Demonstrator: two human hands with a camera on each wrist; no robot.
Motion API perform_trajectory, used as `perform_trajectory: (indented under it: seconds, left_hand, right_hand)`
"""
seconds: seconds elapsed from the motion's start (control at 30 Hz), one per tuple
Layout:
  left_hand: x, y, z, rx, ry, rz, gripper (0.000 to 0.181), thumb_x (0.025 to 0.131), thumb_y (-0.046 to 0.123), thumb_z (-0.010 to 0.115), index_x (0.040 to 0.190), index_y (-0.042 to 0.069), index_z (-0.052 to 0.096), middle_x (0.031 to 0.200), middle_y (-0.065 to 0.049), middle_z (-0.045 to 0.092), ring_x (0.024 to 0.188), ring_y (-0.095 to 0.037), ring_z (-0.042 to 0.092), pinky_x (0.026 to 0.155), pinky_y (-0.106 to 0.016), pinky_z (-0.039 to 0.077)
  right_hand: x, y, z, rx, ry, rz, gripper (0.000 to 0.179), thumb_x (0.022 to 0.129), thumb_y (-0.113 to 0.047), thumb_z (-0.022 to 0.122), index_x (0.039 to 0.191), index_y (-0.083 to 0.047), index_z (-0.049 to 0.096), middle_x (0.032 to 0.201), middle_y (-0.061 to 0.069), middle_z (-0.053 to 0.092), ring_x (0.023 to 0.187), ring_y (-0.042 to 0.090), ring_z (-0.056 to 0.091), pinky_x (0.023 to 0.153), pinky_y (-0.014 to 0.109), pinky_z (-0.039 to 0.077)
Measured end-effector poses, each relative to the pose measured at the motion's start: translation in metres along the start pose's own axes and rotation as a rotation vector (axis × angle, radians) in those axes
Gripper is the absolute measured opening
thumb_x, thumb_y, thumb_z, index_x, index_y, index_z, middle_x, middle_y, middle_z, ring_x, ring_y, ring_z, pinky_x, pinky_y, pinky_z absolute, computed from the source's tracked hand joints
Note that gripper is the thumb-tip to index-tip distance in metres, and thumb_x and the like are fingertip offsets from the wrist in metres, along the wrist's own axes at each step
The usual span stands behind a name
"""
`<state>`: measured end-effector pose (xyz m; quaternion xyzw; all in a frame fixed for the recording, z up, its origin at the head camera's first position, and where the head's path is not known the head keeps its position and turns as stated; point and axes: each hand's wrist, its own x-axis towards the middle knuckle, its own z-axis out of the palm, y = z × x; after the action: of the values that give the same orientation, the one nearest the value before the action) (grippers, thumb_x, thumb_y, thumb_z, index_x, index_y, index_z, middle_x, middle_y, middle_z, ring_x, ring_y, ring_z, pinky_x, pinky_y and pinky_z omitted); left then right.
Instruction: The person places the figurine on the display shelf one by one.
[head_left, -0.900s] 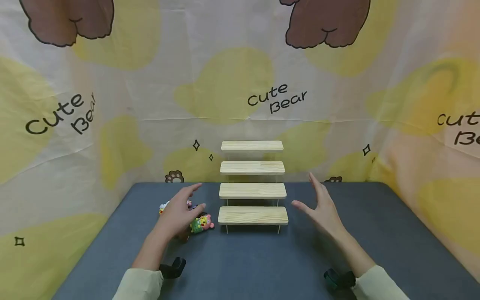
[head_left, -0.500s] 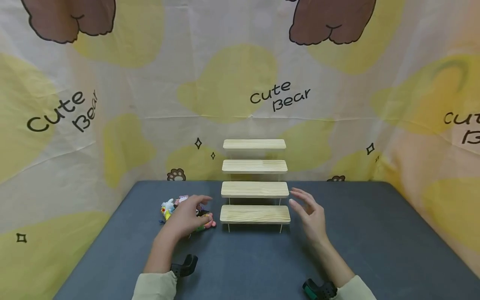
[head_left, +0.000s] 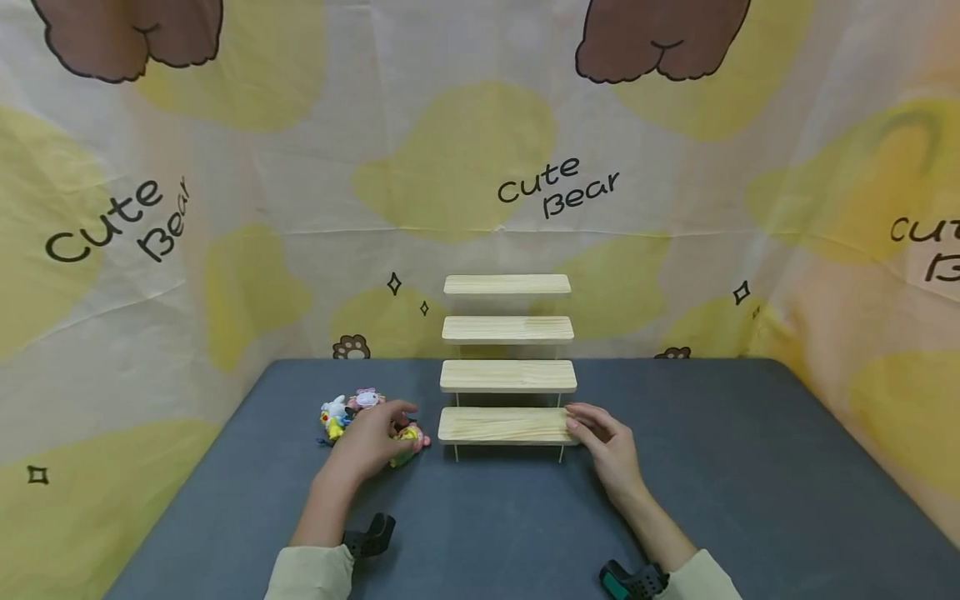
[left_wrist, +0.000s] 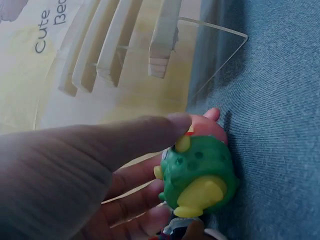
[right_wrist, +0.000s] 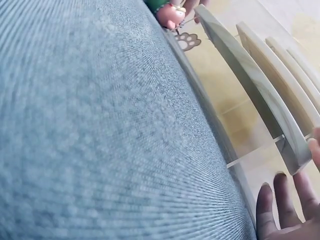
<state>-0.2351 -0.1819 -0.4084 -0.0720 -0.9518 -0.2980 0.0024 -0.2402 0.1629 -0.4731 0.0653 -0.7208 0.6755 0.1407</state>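
A four-step display stand has pale wooden shelves on clear supports. My right hand [head_left: 611, 454] is at the right end of its lowest shelf [head_left: 506, 426], thumb on the front side and fingers round the end; the thumb also shows against that shelf in the right wrist view. Left of the stand, my left hand [head_left: 367, 440] reaches over a group of small toy figures. In the left wrist view its thumb touches a pink part [left_wrist: 212, 129] beside a green figure [left_wrist: 200, 162] with a yellow belly. Its fingers extend behind the green figure, partly hidden.
More toy figures lie farther back, including a white and yellow one [head_left: 333, 417] and a pink-white one [head_left: 366, 399]. A blue-grey cloth [head_left: 750, 467] covers the table. A printed curtain [head_left: 300, 167] hangs close behind the stand.
My right hand has moved left and down from beside the stand onto its lowest shelf's end. The left hand has shifted slightly right and lower over the figures.
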Motion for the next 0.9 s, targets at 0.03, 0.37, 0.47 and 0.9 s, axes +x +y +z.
perform_trajectory:
  seconds: [0.03,0.37,0.47,0.9]
  left_hand:
    - [0.0,0.0,0.0,-0.003,-0.004,-0.003,0.049,0.082,0.014,0.083,0.128,0.006,0.067,0.108,-0.009,0.073,0.093,-0.02,0.065,0.086,-0.046,0.054]
    - [0.005,-0.009,0.011,0.029,-0.082,0.051,0.048,0.077,0.023,0.086,0.121,0.013,0.073,0.106,-0.001,0.072,0.091,-0.013,0.061,0.086,-0.04,0.053]
    - [0.003,-0.01,0.016,0.028,-0.102,0.034,0.045,0.077,0.026,0.086,0.119,0.017,0.073,0.11,0.001,0.073,0.092,-0.012,0.062,0.09,-0.043,0.053]
    - [0.002,-0.014,0.004,0.014,-0.089,0.127,0.024,0.081,0.014,0.079,0.104,0.02,0.074,0.099,0.004,0.071,0.088,-0.011,0.06,0.083,-0.036,0.051]
  right_hand:
    - [0.0,0.0,0.0,-0.011,-0.008,0.0,0.029,0.093,-0.007,0.071,0.12,0.004,0.069,0.115,0.001,0.069,0.097,0.0,0.067,0.081,0.015,0.054]
    - [-0.001,0.003,-0.002,-0.054,-0.036,0.045,0.029,0.091,-0.008,0.074,0.118,0.003,0.071,0.113,0.016,0.072,0.087,-0.002,0.066,0.079,0.015,0.052]
    - [0.0,0.006,-0.004,-0.052,-0.038,0.039,0.029,0.09,-0.008,0.074,0.117,0.003,0.071,0.107,0.003,0.074,0.085,-0.001,0.065,0.077,0.015,0.053]
    - [0.005,0.004,0.0,-0.058,-0.055,0.05,0.027,0.091,-0.009,0.073,0.115,0.002,0.072,0.097,-0.007,0.072,0.082,0.002,0.065,0.073,0.019,0.056]
